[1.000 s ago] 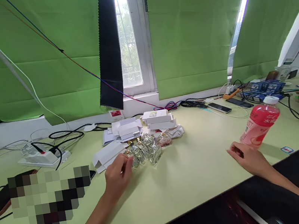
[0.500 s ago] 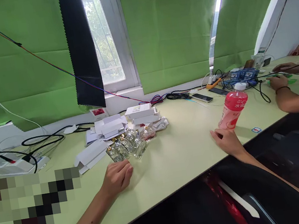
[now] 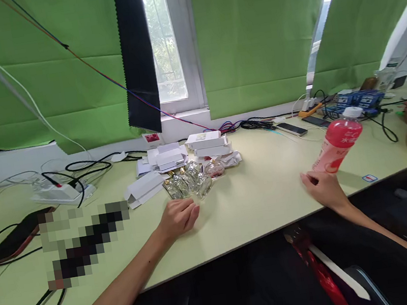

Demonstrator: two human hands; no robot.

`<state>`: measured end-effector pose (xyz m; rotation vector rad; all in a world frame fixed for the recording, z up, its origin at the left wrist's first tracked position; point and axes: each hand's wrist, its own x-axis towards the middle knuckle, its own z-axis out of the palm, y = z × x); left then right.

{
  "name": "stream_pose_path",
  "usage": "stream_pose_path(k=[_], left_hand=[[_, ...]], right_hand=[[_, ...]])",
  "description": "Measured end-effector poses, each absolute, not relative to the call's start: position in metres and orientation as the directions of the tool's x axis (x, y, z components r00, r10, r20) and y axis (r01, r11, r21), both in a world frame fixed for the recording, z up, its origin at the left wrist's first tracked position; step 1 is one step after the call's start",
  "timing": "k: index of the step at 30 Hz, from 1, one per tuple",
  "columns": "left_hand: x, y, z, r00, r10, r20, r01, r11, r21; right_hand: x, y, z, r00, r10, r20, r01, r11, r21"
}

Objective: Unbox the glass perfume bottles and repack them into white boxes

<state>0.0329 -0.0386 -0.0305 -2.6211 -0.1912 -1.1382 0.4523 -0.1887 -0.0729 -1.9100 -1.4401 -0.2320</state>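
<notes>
Seemingly at rest, left hand (image 3: 179,217) and right hand (image 3: 324,188) have fingers (image 3: 183,205) curled in, bottles (image 3: 188,179) just beyond the left ones, probably bunched for easy reach, drink (image 3: 338,143) just beyond the right.

Your left hand (image 3: 179,217) rests loosely curled on the table (image 3: 258,190), just beside the glass bottles (image 3: 189,179); your right hand (image 3: 324,189), also curled, sits by a pink-labelled bottle (image 3: 337,144).

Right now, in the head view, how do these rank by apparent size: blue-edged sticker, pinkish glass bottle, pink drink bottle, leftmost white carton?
Largest to smallest:
1. pink drink bottle
2. leftmost white carton
3. pinkish glass bottle
4. blue-edged sticker
</notes>
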Motion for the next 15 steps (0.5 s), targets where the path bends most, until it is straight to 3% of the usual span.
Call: stream_pose_path(k=[15], left_hand=[[0.0316, -0.0472, -0.0312, 0.653, 0.104, 0.75, 0.252, -0.964, -0.086]], right_hand=[[0.4562, -0.1898, -0.0771, 0.351, 0.831, 0.432, 0.918, -0.213, -0.335]])
